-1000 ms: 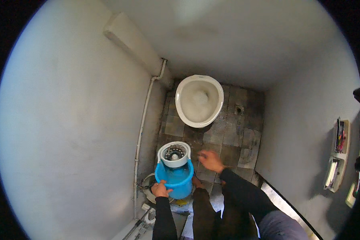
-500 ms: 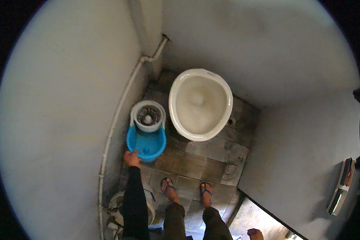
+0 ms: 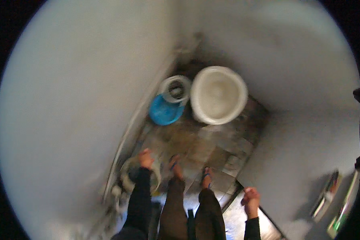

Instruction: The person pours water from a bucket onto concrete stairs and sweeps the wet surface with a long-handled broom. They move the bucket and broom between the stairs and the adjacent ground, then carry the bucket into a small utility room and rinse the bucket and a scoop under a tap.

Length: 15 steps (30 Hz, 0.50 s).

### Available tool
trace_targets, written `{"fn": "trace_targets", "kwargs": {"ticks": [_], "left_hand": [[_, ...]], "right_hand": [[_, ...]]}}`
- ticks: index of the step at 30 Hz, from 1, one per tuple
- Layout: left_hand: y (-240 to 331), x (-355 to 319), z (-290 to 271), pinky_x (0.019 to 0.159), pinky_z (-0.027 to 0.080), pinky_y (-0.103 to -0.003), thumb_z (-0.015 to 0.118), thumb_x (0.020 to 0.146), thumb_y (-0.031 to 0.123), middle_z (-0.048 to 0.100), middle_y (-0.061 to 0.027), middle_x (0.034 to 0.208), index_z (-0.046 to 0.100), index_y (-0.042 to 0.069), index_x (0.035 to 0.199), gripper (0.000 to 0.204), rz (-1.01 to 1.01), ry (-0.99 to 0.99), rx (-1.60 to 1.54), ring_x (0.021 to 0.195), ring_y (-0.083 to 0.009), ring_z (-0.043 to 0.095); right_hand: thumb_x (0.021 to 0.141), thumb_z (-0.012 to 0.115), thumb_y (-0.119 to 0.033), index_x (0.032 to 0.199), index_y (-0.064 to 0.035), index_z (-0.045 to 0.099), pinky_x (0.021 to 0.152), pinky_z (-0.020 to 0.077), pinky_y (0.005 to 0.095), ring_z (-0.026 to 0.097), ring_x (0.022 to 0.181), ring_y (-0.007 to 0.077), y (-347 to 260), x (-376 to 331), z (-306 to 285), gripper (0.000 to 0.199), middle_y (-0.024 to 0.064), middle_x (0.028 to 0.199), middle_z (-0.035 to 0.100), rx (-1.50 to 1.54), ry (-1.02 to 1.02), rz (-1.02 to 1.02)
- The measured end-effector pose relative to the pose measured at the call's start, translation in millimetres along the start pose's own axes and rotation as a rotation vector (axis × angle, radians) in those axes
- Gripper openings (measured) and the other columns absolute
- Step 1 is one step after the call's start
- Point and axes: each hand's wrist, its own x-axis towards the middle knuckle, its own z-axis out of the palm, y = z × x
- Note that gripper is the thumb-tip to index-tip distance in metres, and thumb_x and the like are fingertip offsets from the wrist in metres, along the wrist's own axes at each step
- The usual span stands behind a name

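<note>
My left hand [image 3: 146, 159] hangs over the rim of a pale bucket [image 3: 126, 176] by the left wall, blurred by motion, its fingers loosely apart with nothing seen in them. Whether it touches the bucket I cannot tell. Farther off, a blue mop bucket [image 3: 163, 113] with a round grey-white spinning basket [image 3: 176, 90] stands between the wall and a white toilet bowl [image 3: 219, 96]. At the lower right my right hand [image 3: 251, 198] is raised with its fingers curled in; no object shows in it.
Brown and grey tiles [image 3: 196, 146] cover the wet-looking floor. A white pipe [image 3: 128, 130] runs along the left wall. On the right, a wall shelf [image 3: 325, 196] carries small items. My sandalled feet [image 3: 176, 166] stand in the lower middle. A dark-edged threshold [image 3: 244, 192] lies near my right hand.
My left hand has let go of the mop bucket's near rim and drawn back over the pale bucket. My right hand has risen farther into view. The whole view has shifted.
</note>
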Motion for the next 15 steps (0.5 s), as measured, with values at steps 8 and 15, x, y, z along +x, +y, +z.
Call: {"fn": "trace_targets", "kwargs": {"ticks": [8, 15], "left_hand": [[40, -217, -24, 0.077, 0.056, -0.038, 0.056, 0.098, 0.033, 0.065, -0.008, 0.085, 0.06, 0.009, 0.092, 0.026, -0.941, 0.211, -1.708, 0.08, -0.024, 0.067], [-7, -244, 53, 0.091, 0.053, -0.042, 0.048, 0.103, 0.027, 0.064, -0.0127, 0.117, 0.06, 0.005, 0.121, 0.031, -0.661, 0.355, -2.172, 0.109, -0.0273, 0.062]], "right_hand": [[0.093, 0.071, -0.019, 0.113, -0.0013, 0.067, 0.078, 0.0511, 0.0324, 0.065, 0.089, 0.0161, 4, 60, 88, 0.027, 0.0053, 0.095, 0.07, -0.854, -0.51, -0.278], [0.095, 0.06, -0.015, 0.105, 0.0026, 0.069, 0.076, 0.0525, 0.0305, 0.067, 0.083, 0.016, 215, 15, 289, 0.022, 0.0105, 0.089, 0.072, -0.866, -1.098, -0.319]]}}
